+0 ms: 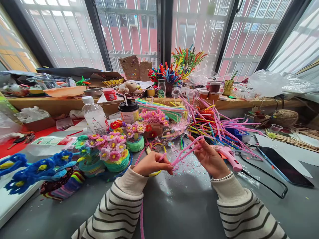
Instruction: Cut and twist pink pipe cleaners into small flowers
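Observation:
A pink pipe cleaner (184,154) stretches between my two hands above the grey table, bent into a long narrow loop. My left hand (155,164) pinches its lower left end between thumb and fingers. At the upper right bend, my right hand (209,157) grips it, with the fingertips partly hidden behind the strands. Another pink strand (142,215) hangs down past my left sleeve to the table's front edge. Just right of my right hand lies a pink glue gun (228,156) with a black cord.
Pipe-cleaner flower pots (116,162) and blue flowers (42,169) stand at left, near a plastic bottle (94,116) and a lidded cup (128,112). Loose pipe cleaners (214,122) pile up behind my hands. A phone (284,166) lies at right; glitter dots the table (174,205).

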`<control>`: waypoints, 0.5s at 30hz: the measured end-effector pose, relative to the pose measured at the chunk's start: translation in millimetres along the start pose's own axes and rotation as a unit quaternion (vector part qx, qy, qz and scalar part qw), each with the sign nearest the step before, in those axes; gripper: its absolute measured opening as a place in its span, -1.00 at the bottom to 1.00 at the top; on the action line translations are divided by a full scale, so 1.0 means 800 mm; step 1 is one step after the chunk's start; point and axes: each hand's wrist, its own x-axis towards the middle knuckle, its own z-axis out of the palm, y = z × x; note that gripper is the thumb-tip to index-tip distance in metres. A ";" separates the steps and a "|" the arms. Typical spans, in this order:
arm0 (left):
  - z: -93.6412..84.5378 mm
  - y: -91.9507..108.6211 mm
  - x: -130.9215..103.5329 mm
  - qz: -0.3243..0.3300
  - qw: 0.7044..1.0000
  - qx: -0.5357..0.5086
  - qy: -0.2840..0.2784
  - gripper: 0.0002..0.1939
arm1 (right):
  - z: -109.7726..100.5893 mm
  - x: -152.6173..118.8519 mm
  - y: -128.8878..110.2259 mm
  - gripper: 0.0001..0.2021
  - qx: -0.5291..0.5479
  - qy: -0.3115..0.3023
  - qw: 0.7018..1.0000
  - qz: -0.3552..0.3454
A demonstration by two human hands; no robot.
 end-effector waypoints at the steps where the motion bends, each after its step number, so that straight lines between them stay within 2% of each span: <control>1: 0.000 0.000 -0.001 -0.004 1.000 0.002 -0.016 -0.86 | 0.004 -0.001 0.001 -0.92 0.015 -0.003 1.000 0.002; 6: 0.002 -0.004 -0.003 -0.027 0.998 0.004 -0.063 -0.83 | 0.015 -0.004 0.007 -0.91 0.074 0.024 0.997 -0.024; 15: 0.006 -0.007 -0.003 -0.041 0.991 -0.040 -0.122 -0.83 | 0.011 0.003 0.015 -0.87 0.111 0.076 0.990 -0.035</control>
